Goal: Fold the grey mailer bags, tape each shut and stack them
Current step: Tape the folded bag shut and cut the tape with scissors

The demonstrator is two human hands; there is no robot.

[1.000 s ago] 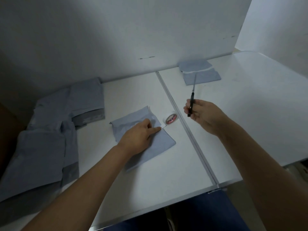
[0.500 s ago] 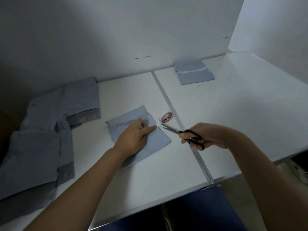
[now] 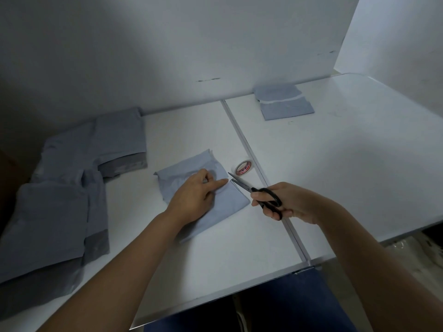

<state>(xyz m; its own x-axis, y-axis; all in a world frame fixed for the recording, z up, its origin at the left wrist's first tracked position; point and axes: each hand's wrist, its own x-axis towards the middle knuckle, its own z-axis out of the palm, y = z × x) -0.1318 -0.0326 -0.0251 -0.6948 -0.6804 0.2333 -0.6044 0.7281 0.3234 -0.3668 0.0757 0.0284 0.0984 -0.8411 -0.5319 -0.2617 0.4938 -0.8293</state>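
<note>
A folded grey mailer bag (image 3: 235,200) lies in the middle of the white table (image 3: 335,168). My left hand (image 3: 195,196) presses flat on it, the forefinger stretched toward its right edge. My right hand (image 3: 285,203) grips black scissors (image 3: 257,191) by the handles; the open blades point at the bag's right edge just past my left forefinger. A small tape roll (image 3: 243,168) sits on the table beside the bag, behind the blades. A folded, taped mailer bag (image 3: 282,101) lies at the back, near the wall.
Several unfolded grey mailer bags (image 3: 69,188) lie spread over the table's left side. A metal seam (image 3: 254,159) runs front to back between the table's two halves. A white wall stands behind. The table's front edge is close to my legs.
My right hand has swung the scissors down from upright behind the tape roll to the bag's right edge, blades now open by my left forefinger. My left hand stays pressed on the bag.
</note>
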